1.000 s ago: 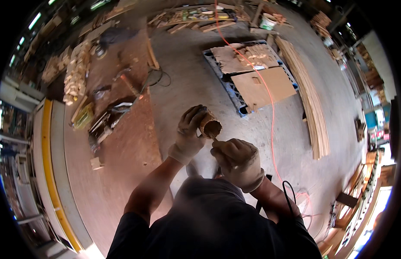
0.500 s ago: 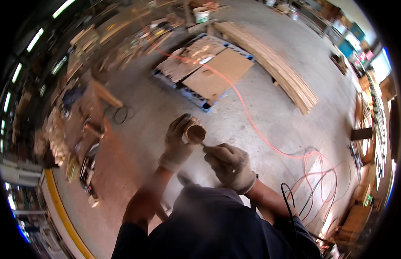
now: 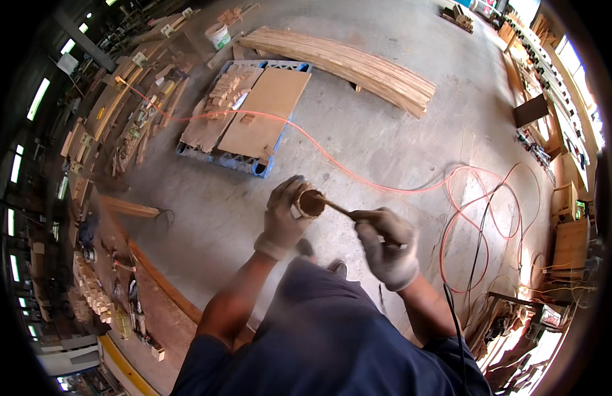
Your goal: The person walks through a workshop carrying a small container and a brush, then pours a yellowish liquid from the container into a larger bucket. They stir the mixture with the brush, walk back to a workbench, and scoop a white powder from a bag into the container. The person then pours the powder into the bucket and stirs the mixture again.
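Gloved, my left hand [image 3: 283, 214] is wrapped round a small round cup [image 3: 311, 203] with brown contents and a crusted rim, tilted so its mouth faces up at me. My right hand [image 3: 388, 244], also gloved, grips a thin wooden stick [image 3: 337, 208]. The stick's far end reaches the cup's right rim; whether a brush head or a bare tip is on that end I cannot tell. Both hands are in front of my body, above the concrete floor.
Ahead lies a blue pallet [image 3: 261, 166] with cardboard and wood pieces. Long boards [image 3: 359, 63] are stacked beyond it. An orange hose [image 3: 359, 179] crosses the floor and coils at right. A brown workbench [image 3: 154, 310] with tools and small blocks stands at left; a white bucket [image 3: 217, 36] is farther off.
My view has turned to the right. My right hand has moved away from the cup to the right, and more of the stick shows. My left hand still holds the cup.
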`<move>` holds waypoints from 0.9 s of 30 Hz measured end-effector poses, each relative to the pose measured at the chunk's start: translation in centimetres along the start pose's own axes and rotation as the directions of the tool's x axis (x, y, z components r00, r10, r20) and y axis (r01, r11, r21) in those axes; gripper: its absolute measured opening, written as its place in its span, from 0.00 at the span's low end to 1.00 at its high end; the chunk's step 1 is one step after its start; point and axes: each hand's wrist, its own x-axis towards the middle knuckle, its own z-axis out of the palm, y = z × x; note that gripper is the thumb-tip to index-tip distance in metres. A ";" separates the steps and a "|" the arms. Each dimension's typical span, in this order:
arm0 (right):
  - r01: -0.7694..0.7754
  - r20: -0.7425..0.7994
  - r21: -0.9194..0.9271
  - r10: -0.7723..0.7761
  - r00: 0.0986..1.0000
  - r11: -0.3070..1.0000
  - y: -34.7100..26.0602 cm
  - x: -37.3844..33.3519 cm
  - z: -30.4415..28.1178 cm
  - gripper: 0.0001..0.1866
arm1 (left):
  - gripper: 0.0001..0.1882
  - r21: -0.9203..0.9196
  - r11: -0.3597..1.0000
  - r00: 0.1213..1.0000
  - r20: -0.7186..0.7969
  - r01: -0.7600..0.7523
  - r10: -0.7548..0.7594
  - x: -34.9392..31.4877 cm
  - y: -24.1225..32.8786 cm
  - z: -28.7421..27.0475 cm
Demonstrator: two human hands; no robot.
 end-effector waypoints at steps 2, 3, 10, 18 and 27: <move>-0.115 -0.106 0.023 0.117 0.987 0.993 1.0 -0.1 -1.6 0.06 | 0.39 -0.033 0.999 0.999 0.030 0.024 -0.023 1.7 -0.7 1.7; -0.134 -0.172 0.083 0.147 0.974 0.988 1.6 0.0 -2.1 0.06 | 0.39 -0.049 0.998 0.999 0.040 0.039 -0.037 2.7 -1.1 2.5; -0.155 -0.310 0.133 0.189 0.932 0.979 4.1 4.9 -5.0 0.08 | 0.42 -0.027 0.999 0.995 0.091 -0.043 0.045 10.1 -5.9 8.1; -0.223 -0.401 0.137 0.260 0.879 0.965 7.4 9.7 -7.9 0.08 | 0.42 -0.037 0.984 0.968 0.174 -0.175 0.179 19.0 -7.1 15.0; -0.262 -0.486 0.190 0.323 0.812 0.946 14.7 11.1 -17.5 0.10 | 0.41 -0.126 0.972 0.946 0.233 -0.201 0.226 26.9 -3.3 26.5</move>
